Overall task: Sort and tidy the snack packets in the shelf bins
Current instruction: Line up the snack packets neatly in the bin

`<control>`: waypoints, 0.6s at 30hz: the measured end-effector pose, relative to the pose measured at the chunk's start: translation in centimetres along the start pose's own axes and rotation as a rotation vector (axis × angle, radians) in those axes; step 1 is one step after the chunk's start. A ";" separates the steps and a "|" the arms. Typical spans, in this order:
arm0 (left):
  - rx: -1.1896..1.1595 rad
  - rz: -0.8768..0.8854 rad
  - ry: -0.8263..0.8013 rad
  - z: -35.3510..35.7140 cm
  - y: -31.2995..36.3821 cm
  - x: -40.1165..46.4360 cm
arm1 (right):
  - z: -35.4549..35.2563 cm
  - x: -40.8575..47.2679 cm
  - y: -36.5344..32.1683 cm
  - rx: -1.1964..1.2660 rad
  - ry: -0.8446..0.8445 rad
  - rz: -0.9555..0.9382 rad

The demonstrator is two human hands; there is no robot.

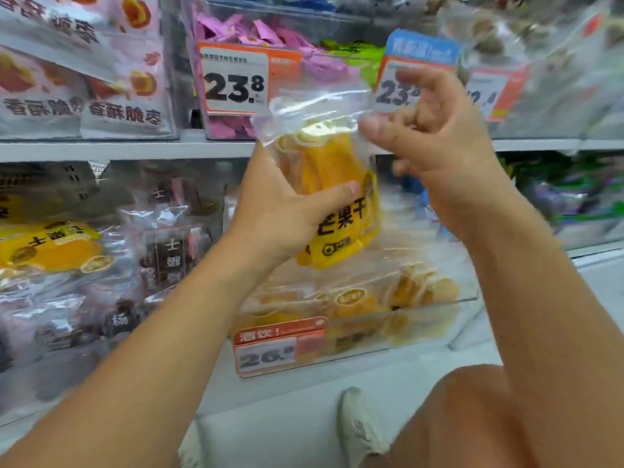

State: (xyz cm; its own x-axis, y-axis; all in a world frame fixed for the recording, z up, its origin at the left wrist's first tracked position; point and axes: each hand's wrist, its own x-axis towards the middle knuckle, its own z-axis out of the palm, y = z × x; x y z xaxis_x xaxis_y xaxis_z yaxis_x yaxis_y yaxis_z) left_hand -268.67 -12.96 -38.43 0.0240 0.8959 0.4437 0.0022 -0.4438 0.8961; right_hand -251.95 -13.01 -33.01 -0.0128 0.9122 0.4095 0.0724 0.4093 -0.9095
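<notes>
A clear packet of dried mango (324, 157) with a yellow label is held upright in front of the shelf. My left hand (280, 211) grips its lower half, thumb across the yellow label. My right hand (435, 136) is at the packet's top right corner, thumb touching the clear plastic; its other fingers are loosely curled, and a pinch cannot be made out. Below the packet stands a clear bin (422, 319) holding several more mango packets.
To the left, lower-shelf bins hold dark packets (165, 244) and a yellow packet (50, 248). The upper shelf has a bin of pink sachets (243, 32) with price tag 23.8 (236, 79) and large pink bags (81, 62). My knee (472, 417) and shoe (358, 430) are below.
</notes>
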 end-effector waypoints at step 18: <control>-0.011 0.071 -0.309 5.9 0.0 0.0 | -5.9 -3.3 4.9 0.172 -0.333 0.083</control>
State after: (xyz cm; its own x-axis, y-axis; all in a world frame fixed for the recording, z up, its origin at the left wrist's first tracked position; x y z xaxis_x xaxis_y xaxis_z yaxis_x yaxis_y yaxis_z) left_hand -262.74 -13.07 -38.56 0.3263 0.8134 0.4815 -0.0212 -0.5030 0.8640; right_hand -245.65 -14.08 -38.40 -0.3393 0.8866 0.3143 -0.0817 0.3051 -0.9488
